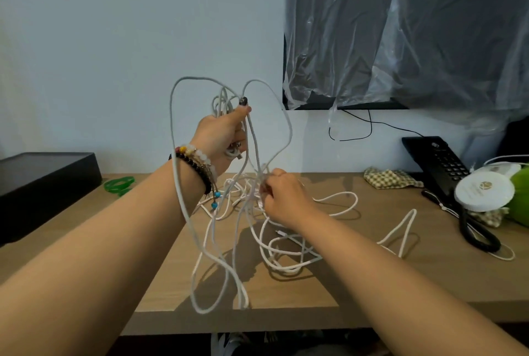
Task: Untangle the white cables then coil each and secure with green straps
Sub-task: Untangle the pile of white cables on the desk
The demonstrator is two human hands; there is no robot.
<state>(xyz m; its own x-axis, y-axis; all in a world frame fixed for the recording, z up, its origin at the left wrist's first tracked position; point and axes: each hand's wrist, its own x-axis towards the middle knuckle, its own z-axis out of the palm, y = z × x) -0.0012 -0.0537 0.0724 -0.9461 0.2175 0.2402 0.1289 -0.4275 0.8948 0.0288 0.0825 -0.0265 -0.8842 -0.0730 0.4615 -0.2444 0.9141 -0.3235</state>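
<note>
a: what do the cables [252, 212] look like?
b: thin, white, one knotted mass. loops stick up above the left hand [221, 138], strands hang past the wrist, and the rest sprawls on the desk [357, 278].
a: and the hands?
b: left grips a bunch, raised. right hand [282, 198] pinches strands lower down, just above the desk.
a: straps?
b: green straps [118, 184] lie far left by a black box [43, 181].

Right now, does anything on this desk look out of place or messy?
Yes. The white cables are one loose tangle: the left hand holds a bunch up while the right hand pinches a strand, and loops sprawl over the wooden desk. The green straps lie unused beside the black box.
</note>
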